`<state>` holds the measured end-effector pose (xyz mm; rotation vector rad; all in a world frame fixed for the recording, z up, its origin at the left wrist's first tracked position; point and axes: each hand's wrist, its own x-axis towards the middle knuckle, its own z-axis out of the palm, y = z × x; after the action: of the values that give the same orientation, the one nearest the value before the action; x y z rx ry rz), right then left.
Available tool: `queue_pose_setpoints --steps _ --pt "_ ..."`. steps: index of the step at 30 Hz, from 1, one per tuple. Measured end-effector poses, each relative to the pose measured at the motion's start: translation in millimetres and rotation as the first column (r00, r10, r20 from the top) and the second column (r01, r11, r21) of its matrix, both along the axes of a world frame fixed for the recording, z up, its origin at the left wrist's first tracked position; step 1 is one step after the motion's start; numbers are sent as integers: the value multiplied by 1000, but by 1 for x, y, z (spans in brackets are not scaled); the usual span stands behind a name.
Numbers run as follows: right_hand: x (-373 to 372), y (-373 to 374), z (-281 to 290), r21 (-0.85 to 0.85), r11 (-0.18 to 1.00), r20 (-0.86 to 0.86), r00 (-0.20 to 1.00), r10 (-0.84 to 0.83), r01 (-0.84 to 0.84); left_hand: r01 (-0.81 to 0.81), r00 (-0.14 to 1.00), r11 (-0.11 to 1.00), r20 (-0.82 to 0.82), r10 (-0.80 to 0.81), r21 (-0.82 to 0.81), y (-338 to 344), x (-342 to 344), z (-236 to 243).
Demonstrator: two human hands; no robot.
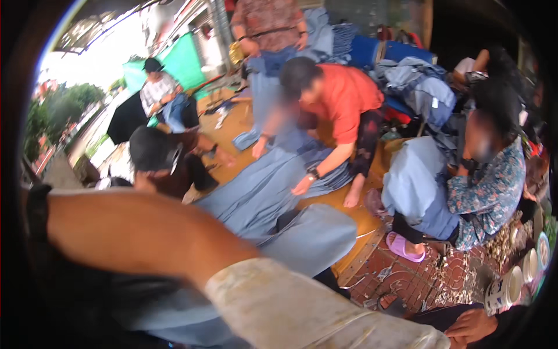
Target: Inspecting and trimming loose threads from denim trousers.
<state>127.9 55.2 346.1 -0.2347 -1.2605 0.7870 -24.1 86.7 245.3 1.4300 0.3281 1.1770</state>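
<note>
Nearest, a bare arm (139,232) crosses from the left side to the middle, bent, with a black band (38,212) at its left end and a stained pale sleeve (308,308) running on to the lower right. Its hand cannot be made out, nor can I tell how the wearer's fingers stand. At the lower right a hand (472,326) has its fingers curled; whose it is, I cannot tell. The arm blocks part of the blue denim (317,232), which shows below it and just beyond, over a tan mat (351,264).

Beyond, white buckets (504,288) stand at the right, near a seated person in a floral top (488,186) with denim across the lap. A worker in a red shirt (349,96) bends over the denim, and a capped person (154,151) crouches opposite. Farthest back, a green sheet (183,61) hangs.
</note>
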Motion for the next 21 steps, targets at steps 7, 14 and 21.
queue_pose_setpoints --steps 7,14,21 --pt "94 -53 -30 12 996 -59 995 -85 86 214 954 977 219 -204 -20 -34 -38 14" --pt "186 -144 -194 -355 555 -54 576 -816 753 -117 938 971 298 177 -210 -6 0 -132" --pt "216 -205 -324 -785 180 112 421 -900 593 256 966 550 192 -172 -795 -67 66 -237"
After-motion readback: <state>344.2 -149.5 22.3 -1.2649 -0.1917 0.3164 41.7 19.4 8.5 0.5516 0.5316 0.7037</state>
